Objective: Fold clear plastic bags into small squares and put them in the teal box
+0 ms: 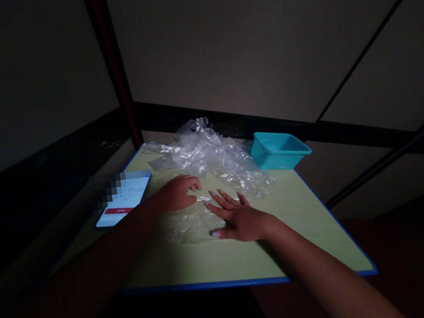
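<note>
A clear plastic bag lies spread on the pale table in front of me. My right hand rests on its right part, palm down, with the fingers stretched out and spread. At the bag's upper left is my left hand, its fingers bent and the thumb apart from them. Nothing shows between those fingertips, which are close to the film. Just beyond both hands sits a loose heap of crumpled clear plastic bags.
A turquoise plastic basket stands at the table's far right corner. On the left edge lies a phone with a lit screen. The table has a blue rim, and dark-edged wall panels rise behind it.
</note>
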Available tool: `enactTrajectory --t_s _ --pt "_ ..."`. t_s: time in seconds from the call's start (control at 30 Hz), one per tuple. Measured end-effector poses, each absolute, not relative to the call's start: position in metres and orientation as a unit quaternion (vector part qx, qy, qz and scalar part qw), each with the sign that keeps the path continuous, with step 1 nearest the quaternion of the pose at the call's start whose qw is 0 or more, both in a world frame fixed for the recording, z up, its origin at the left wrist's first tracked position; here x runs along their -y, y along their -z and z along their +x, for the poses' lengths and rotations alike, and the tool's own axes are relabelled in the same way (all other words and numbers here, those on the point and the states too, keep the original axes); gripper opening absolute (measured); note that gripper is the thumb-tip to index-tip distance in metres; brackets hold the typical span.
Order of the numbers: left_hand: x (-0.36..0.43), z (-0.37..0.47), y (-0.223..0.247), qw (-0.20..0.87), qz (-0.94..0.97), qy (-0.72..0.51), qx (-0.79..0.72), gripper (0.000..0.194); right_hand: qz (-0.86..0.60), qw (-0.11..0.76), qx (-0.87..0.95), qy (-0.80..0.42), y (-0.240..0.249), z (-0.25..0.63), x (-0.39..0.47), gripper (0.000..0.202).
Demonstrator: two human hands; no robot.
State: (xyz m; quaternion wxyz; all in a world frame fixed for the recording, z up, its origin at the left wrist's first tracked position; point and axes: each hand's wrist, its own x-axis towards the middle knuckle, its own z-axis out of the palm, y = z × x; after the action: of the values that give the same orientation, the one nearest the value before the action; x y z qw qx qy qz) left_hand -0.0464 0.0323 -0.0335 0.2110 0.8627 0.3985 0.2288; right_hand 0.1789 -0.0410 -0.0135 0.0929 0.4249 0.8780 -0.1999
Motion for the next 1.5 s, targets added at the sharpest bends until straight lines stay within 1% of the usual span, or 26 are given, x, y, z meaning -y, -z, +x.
enactTrajectory --t_s 0.2,0.4,0.53,0.63,0.77,1.07,1.37,1.5 --pt "-0.031 -0.043 0.04 0.191 0.88 -0.222 -0.374 0.027 0.427 0.104 -0.874 0.21 0.009 0.181 0.043 0.087" --pt "-0.033 -0.046 0.037 0.177 0.867 -0.238 -0.4 0.02 0.429 0.114 -0.87 0.214 0.004 0.18 0.044 0.087" --pt "-0.031 -0.044 0.032 0.202 0.842 -0.268 -0.423 0.018 0.425 0.11 -0.873 0.211 0.006 0.182 0.043 0.087" --pt "-0.029 -0.042 0.03 0.229 0.849 -0.253 -0.402 0.014 0.424 0.106 -0.874 0.21 0.009 0.183 0.042 0.087" --pt "-0.03 -0.041 0.033 0.218 0.869 -0.235 -0.377 0.014 0.424 0.103 -0.875 0.21 0.011 0.184 0.041 0.087" --pt "-0.035 -0.047 0.033 0.212 0.863 -0.234 -0.394 0.013 0.427 0.11 -0.871 0.217 0.005 0.183 0.043 0.086" --pt "-0.038 -0.056 0.038 0.168 0.818 -0.213 -0.507 0.01 0.432 0.112 -0.868 0.217 0.005 0.182 0.042 0.085" --pt "-0.033 -0.051 0.031 0.125 0.827 -0.245 -0.491 0.012 0.428 0.109 -0.871 0.215 0.006 0.182 0.042 0.085"
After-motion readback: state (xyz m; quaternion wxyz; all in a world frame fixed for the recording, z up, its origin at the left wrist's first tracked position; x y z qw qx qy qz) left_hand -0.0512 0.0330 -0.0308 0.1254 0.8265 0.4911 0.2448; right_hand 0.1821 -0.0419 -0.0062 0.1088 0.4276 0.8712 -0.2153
